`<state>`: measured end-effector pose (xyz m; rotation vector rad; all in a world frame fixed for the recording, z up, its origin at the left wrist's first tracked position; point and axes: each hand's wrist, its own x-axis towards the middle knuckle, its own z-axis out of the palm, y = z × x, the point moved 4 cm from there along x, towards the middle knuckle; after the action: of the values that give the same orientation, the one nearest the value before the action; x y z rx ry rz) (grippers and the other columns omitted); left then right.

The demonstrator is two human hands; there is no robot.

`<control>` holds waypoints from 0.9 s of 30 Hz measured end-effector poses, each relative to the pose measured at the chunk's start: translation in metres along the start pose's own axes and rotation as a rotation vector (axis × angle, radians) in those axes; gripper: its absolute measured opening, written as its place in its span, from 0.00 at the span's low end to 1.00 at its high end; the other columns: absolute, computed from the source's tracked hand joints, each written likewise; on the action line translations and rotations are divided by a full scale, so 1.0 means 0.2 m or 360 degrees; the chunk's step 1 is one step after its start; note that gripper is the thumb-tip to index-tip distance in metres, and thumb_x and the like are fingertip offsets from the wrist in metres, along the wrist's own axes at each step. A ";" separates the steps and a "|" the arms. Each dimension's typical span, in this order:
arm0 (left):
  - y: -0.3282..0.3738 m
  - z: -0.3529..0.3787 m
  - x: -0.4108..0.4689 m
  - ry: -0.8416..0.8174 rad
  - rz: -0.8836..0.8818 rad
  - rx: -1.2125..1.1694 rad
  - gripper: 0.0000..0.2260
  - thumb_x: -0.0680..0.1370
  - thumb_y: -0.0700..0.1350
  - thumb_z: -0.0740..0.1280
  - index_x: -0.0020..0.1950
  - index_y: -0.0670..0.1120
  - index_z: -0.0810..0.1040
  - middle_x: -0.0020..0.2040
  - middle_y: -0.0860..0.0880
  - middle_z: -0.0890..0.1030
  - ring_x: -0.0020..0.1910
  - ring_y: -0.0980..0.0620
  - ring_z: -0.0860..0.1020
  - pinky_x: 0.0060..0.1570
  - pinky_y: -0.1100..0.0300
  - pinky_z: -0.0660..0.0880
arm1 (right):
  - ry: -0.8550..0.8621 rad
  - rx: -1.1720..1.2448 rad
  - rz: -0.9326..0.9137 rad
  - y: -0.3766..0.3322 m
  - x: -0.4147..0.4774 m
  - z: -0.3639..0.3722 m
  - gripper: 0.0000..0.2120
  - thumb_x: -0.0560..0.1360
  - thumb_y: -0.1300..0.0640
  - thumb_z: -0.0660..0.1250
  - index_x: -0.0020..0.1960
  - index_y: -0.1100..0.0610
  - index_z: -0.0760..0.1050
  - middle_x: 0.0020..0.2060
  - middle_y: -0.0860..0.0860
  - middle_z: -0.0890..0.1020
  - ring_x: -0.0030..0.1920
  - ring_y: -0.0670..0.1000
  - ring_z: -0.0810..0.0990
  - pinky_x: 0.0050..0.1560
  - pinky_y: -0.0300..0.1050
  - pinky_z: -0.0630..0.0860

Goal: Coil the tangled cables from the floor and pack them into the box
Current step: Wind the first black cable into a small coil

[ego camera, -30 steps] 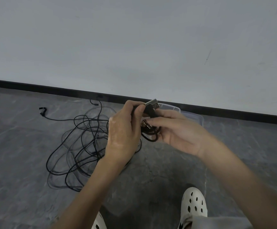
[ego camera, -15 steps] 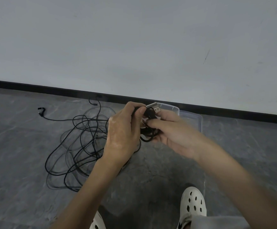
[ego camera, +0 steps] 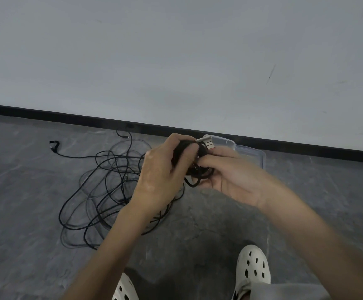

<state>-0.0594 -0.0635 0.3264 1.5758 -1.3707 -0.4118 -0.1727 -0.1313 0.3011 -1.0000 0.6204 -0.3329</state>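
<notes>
Both hands hold a small black coiled cable (ego camera: 199,176) in front of me. My left hand (ego camera: 161,176) curls its fingers round the coil's left side, and my right hand (ego camera: 228,176) grips it from the right with thumb on top. A silver USB plug (ego camera: 208,145) sticks up out of the coil. A tangle of black cables (ego camera: 102,191) lies on the grey floor to the left, partly hidden by my left arm. The clear plastic box (ego camera: 250,152) stands by the wall behind my hands, mostly hidden.
A black skirting strip (ego camera: 68,118) runs along the foot of the white wall. A loose cable end with a black plug (ego camera: 53,146) lies far left. My white clogs (ego camera: 253,269) are at the bottom of the view.
The USB plug has tipped from pointing up to lying more level toward the right. My hands have closed a little tighter on the coil and stayed in the same place.
</notes>
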 end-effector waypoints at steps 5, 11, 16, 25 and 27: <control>-0.03 0.03 -0.02 -0.0460 -0.0046 -0.0139 0.28 0.70 0.54 0.76 0.66 0.54 0.68 0.53 0.62 0.79 0.54 0.64 0.78 0.53 0.73 0.71 | 0.0112 -0.0171 -0.0139 -0.03 -0.01 -0.03 0.14 0.79 0.67 0.60 0.46 0.57 0.82 0.40 0.51 0.84 0.40 0.46 0.83 0.35 0.37 0.78; -0.02 0.04 -0.01 -0.0468 -0.0015 -0.0155 0.33 0.65 0.60 0.73 0.66 0.55 0.66 0.47 0.72 0.75 0.50 0.68 0.76 0.51 0.75 0.70 | 0.0189 -0.0126 -0.0100 -0.03 -0.02 -0.05 0.09 0.79 0.66 0.60 0.55 0.65 0.79 0.47 0.57 0.85 0.47 0.51 0.84 0.40 0.40 0.80; -0.02 0.03 -0.01 -0.0409 -0.0021 -0.0359 0.25 0.70 0.54 0.73 0.63 0.55 0.67 0.46 0.74 0.75 0.47 0.69 0.77 0.48 0.76 0.71 | 0.0073 0.0085 -0.0013 -0.06 -0.03 -0.04 0.13 0.75 0.60 0.62 0.55 0.66 0.77 0.47 0.60 0.81 0.44 0.55 0.79 0.38 0.42 0.79; -0.05 0.05 -0.01 -0.0396 -0.0102 -0.0437 0.18 0.75 0.56 0.68 0.62 0.59 0.68 0.44 0.65 0.76 0.45 0.65 0.75 0.48 0.68 0.73 | 0.0124 0.0436 0.0180 -0.03 -0.03 -0.04 0.10 0.79 0.57 0.59 0.51 0.61 0.76 0.38 0.55 0.81 0.31 0.48 0.76 0.28 0.38 0.76; -0.06 0.05 -0.01 -0.0407 -0.0111 -0.0445 0.19 0.73 0.60 0.67 0.61 0.60 0.68 0.44 0.64 0.76 0.45 0.65 0.75 0.47 0.68 0.73 | 0.0094 0.0520 0.0237 -0.03 -0.04 -0.05 0.09 0.77 0.57 0.60 0.52 0.60 0.76 0.39 0.55 0.80 0.30 0.48 0.77 0.27 0.38 0.76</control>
<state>-0.0608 -0.0677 0.3117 1.3756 -1.3812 -0.8347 -0.1840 -0.1361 0.3043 -0.6297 0.6654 -0.3205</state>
